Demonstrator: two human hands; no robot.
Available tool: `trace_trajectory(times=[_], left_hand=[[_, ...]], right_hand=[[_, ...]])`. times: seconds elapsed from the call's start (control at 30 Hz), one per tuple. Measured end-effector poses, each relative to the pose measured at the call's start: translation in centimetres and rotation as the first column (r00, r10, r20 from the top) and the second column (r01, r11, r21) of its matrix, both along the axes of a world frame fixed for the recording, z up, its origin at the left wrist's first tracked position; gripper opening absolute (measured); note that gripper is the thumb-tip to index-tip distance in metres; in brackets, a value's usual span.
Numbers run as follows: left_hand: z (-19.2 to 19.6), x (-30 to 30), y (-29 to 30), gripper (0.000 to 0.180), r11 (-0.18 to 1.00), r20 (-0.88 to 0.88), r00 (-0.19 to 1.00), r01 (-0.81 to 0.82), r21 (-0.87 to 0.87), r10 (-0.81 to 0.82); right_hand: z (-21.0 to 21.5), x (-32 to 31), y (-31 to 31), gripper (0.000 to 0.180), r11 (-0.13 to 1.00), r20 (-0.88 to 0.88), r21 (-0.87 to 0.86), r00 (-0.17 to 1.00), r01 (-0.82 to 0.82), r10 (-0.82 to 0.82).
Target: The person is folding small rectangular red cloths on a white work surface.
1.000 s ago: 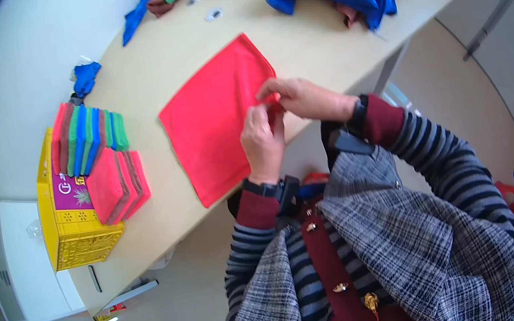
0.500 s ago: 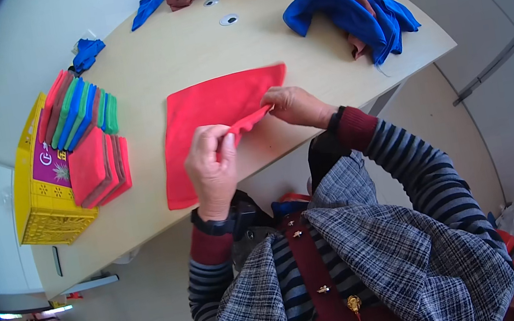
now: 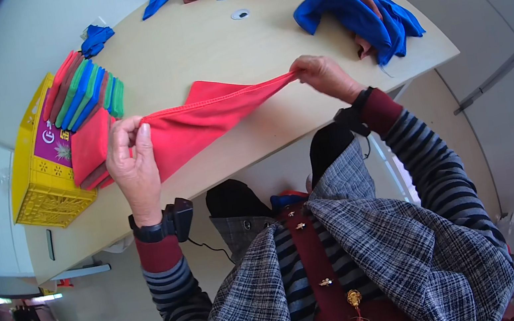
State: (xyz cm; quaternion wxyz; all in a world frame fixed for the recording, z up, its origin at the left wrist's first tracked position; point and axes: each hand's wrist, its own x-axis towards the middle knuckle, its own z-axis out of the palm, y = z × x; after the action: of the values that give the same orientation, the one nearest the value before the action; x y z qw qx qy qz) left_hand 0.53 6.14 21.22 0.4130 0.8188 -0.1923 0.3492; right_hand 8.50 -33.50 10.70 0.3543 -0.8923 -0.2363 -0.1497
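Red cloth (image 3: 198,126) is stretched taut just above the pale wooden table (image 3: 205,47), pinched at one end by the left hand (image 3: 132,160) and at the other by the right hand (image 3: 320,73), fingers closed on the fabric. Judging by the thin grips, a corner could slip free and undo the fold. Folded cloths (image 3: 82,97) fill a yellow crate (image 3: 37,175) nearby; loose blue cloths (image 3: 355,14) lie beyond.

One red cloth (image 3: 198,126), one yellow crate (image 3: 37,175), two hands (image 3: 133,163), two grommets (image 3: 240,14).
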Motion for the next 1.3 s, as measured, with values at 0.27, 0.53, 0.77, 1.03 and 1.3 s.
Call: trace_trajectory(times=[0.27, 0.53, 0.77, 1.03, 1.3], left_hand=[[7.9, 0.4, 4.5, 0.011, 0.945, -0.013, 0.995, 0.092, -0.314, -0.101], [8.6, -0.4, 5.6, 0.013, 0.913, -0.074, 0.982, 0.134, -0.386, -0.176], [8.3, -0.7, 6.3, 0.014, 0.903, -0.082, 0.985, 0.105, -0.418, -0.153], [6.0, 1.0, 12.5, 0.015, 0.893, -0.128, 0.990, 0.001, -0.449, -0.066], [8.6, -4.2, 12.5, 0.012, 0.916, 0.092, 0.953, -0.247, -0.316, 0.289]], right_hand=[[19.0, -1.2, -0.7, 0.018, 0.952, 0.070, 0.213, 0.976, -0.219, 0.208], [26.0, 0.9, -3.0, 0.021, 0.967, 0.000, -0.059, 0.969, -0.246, 0.246], [27.3, 2.6, -1.0, 0.022, 0.943, 0.086, -0.221, 0.958, -0.248, 0.272], [26.0, 10.4, 10.5, 0.022, 0.945, -0.025, -0.118, 0.953, -0.303, 0.303], [23.1, 14.3, 19.1, 0.022, 0.943, -0.134, 0.230, 0.952, -0.239, 0.274]])
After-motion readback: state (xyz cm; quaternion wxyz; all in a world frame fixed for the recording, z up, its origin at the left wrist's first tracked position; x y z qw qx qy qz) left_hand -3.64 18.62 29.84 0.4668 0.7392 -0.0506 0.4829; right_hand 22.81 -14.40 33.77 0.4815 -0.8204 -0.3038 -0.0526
